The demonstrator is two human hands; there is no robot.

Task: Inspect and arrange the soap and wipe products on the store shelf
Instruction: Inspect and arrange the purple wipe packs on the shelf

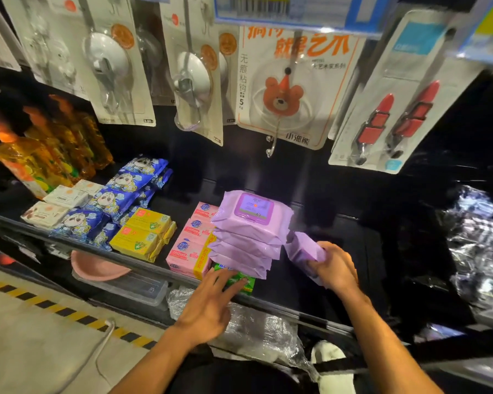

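Stock on black store shelf (293, 285): wipes and soaps, both my hands at the purple packs.
Mid-shelf, a stack of purple soft-plastic wipe packs (251, 234), the top one with a lilac flip lid, sits on a green flat packet (241, 281). My right hand (336, 268) grips a loose purple wipe pack (303, 251), fingers curled round it, just right of the stack. My left hand (211, 302) is spread, fingertips touching the green packet near the shelf front. Left of the stack: pink soap boxes (187, 251), yellow wrapped soap bars (144, 234), blue printed sachets (120, 199), white soap cartons (56, 207).
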